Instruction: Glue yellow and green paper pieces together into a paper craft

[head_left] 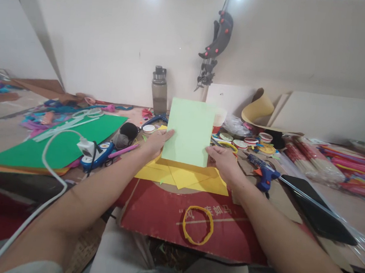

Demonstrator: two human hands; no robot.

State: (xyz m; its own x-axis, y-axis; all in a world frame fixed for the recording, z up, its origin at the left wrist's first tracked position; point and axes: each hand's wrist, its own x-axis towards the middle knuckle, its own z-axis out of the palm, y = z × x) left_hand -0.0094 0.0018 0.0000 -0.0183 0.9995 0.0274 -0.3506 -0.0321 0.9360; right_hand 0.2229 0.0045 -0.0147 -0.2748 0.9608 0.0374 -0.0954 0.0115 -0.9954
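A light green sheet of paper [189, 130] is held up before me by both sides. My left hand [156, 143] pinches its left edge, and my right hand [222, 158] pinches the lower right edge. Beneath it, yellow paper pieces [194, 179] lie on a red board [155, 209] with printed characters. A yellow ring [198, 226], seemingly a paper or band loop, rests on the board closer to me. To the right of my right hand sits a blue glue gun [265, 175].
Green sheets [104, 132] and a power strip [97, 156] with a white cable [53, 140] lie left. A bottle [160, 91] stands behind. On the right are a black phone [320, 209], clear sticks, and colourful pipe cleaners [358, 168]. Ribbon rolls [240, 144] sit behind my right hand.
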